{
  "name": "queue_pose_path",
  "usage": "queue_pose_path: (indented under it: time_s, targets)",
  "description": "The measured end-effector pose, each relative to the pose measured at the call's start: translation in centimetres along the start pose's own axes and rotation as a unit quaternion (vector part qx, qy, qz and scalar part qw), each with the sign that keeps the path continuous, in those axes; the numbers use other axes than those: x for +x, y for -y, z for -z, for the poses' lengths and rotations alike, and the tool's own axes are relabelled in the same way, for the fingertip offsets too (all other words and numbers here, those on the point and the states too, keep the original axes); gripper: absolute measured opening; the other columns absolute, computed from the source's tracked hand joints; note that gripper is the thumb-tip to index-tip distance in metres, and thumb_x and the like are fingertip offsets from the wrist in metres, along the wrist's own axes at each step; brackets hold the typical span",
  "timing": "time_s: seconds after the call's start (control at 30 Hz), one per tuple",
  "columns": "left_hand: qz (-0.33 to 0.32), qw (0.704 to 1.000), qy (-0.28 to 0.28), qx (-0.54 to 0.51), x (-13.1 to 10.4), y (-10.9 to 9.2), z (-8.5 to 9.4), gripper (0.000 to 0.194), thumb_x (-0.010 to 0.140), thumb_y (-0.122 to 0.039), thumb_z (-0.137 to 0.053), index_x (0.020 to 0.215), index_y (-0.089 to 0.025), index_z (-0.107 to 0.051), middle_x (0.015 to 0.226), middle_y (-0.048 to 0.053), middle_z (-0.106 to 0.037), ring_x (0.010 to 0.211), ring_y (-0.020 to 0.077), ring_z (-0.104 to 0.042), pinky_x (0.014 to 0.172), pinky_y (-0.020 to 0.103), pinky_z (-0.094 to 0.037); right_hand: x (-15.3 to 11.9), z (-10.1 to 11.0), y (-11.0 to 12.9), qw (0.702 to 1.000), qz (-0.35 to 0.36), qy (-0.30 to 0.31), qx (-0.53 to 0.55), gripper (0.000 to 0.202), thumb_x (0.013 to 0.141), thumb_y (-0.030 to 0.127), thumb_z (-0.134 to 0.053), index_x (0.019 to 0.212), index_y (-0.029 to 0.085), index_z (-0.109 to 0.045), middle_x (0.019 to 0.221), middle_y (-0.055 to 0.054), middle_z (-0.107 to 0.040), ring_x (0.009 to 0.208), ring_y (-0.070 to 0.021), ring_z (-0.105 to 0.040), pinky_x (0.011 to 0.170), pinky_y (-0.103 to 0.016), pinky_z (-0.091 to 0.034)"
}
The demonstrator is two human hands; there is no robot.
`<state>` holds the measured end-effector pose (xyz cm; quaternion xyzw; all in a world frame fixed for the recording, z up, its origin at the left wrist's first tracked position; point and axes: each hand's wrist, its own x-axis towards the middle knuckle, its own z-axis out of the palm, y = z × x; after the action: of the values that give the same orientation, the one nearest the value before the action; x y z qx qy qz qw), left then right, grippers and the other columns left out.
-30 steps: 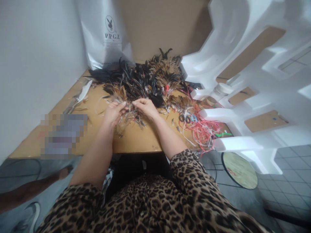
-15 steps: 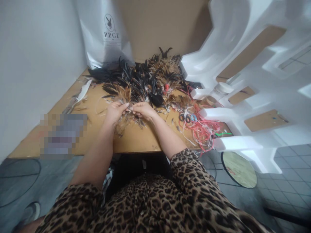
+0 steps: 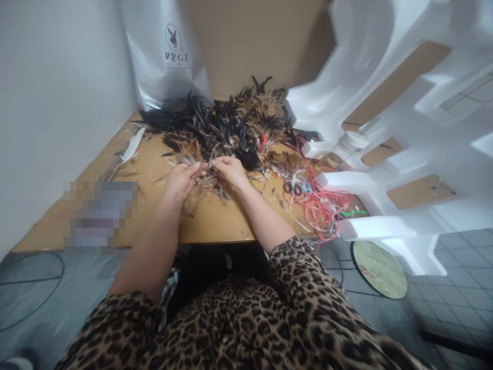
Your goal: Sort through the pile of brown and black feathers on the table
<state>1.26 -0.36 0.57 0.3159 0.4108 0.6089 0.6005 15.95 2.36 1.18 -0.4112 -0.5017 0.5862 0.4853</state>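
Far left: one white wall (image 3: 57,103) is bordering the wooden counter (image 3: 215,221). One blurred-out patch is lying on the counter's left part. One pale feather (image 3: 133,145) is lying alone near the wall, apart from the heap.

Back left: one silver bag (image 3: 165,56) with a rabbit logo is standing upright against the brown board behind the counter.

Centre: one large heap of feathers (image 3: 231,128), black and tan, too many to count, is spreading across the back of the counter. Two hands are working at its near edge. The left hand (image 3: 181,180) is curling its fingers around a small bunch of thin feathers (image 3: 206,180), with more strands trailing under it onto the counter. The right hand (image 3: 231,169) is pinching the same bunch with thumb and fingertips; the two hands are meeting, fingertips touching or nearly so. The bunch is sitting between the hands, just in front of the heap and low over the counter. Both forearms are bare; leopard-print sleeves are showing at the bottom.

Right of centre: one pair of scissors (image 3: 295,187) with dark loops is lying just beside a tangle of red and pink string (image 3: 321,205), with one green strand at its right edge.

Far right: one big white foam packing piece (image 3: 385,103) is leaning over the counter's right end. One round board (image 3: 379,270) is lying on the tiled floor below.
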Motion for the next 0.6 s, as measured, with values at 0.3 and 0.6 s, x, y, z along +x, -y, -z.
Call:
queue_pose_path:
  time_s: [0.3, 0.6]
  targets:
    - [0.063, 0.998, 0.017, 0.01, -0.2, 0.2, -0.3, 0.007, 0.071, -0.012, -0.07, 0.074, -0.008, -0.065, 0.073, 0.01, -0.071, 0.054, 0.009, -0.064, 0.043, 0.013, -0.041, 0.4, -0.2, -1.2, 0.995, 0.081, 0.024, -0.055, 0.025, 0.07, 0.04, -0.066, 0.075, 0.016, -0.063, 0.068, 0.0, -0.066, 0.062, -0.0102, -0.059, 0.059, -0.021, -0.045]
    - [0.042, 0.998, 0.021, 0.034, -0.2, 0.5, -0.4, 0.004, 0.069, -0.009, -0.07, 0.071, -0.008, -0.067, 0.065, 0.006, -0.067, 0.054, 0.0062, -0.06, 0.046, 0.012, -0.042, 0.3, -0.1, -1.1, 0.984, 0.109, 0.015, -0.142, 0.023, 0.07, 0.037, -0.064, 0.072, 0.015, -0.062, 0.065, 0.002, -0.062, 0.061, -0.0096, -0.055, 0.062, -0.023, -0.044]
